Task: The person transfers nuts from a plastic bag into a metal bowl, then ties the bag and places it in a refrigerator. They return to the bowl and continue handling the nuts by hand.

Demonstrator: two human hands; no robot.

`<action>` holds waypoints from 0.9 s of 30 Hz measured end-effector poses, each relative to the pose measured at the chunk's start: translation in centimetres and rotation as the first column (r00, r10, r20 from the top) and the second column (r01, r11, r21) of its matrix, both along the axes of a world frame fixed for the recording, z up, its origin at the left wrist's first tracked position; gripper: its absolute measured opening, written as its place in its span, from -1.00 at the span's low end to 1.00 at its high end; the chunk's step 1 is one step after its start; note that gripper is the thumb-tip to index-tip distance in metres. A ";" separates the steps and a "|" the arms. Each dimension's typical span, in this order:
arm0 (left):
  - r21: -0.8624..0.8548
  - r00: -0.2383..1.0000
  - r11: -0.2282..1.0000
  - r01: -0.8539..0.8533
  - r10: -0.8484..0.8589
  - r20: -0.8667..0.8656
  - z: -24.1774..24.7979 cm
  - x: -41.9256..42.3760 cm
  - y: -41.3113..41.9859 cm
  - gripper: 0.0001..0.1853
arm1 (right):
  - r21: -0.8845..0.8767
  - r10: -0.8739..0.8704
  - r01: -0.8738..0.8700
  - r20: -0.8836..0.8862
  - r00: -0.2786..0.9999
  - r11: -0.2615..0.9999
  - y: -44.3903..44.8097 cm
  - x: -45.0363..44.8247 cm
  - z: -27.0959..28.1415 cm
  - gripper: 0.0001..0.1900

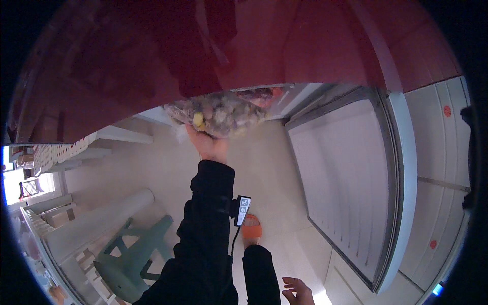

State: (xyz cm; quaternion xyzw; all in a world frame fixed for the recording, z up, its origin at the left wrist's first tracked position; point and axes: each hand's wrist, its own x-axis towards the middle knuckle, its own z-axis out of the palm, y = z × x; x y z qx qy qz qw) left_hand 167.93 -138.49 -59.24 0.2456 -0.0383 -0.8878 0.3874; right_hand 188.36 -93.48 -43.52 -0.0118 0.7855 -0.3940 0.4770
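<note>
My left hand reaches forward and supports a clear plastic bag of lumpy frozen food from below, its fingers hidden under the bag. A second, reddish package lies just behind that bag, partly covered by the dark red glossy surface across the top. My right hand is low in the picture, away from the bag, with its fingers apart and nothing in them. To the right stands an open freezer door with a white inner panel and a grey gasket.
A green plastic stool lies at the lower left beside a thick pale cylinder. White cabinet fronts line the right side. An orange slipper is on the tiled floor below the bag.
</note>
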 end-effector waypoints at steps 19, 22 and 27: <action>-0.683 0.774 0.532 0.500 0.079 0.628 -4.4 -5.0 -4.4 -0.20 | -0.006 0.132 -0.136 -0.211 0.969 0.991 2.8 2.3 -5.2 -0.58; -0.662 0.643 0.471 0.583 0.230 0.730 -3.6 -4.9 -3.8 -0.28 | 0.002 0.176 -0.181 -0.254 0.951 0.983 2.8 2.9 -6.1 -0.60; -0.718 0.503 0.394 0.574 0.522 0.689 -1.7 -5.5 -3.3 -0.30 | -0.118 0.099 -0.145 -0.328 0.940 0.982 2.9 3.3 -6.7 -0.61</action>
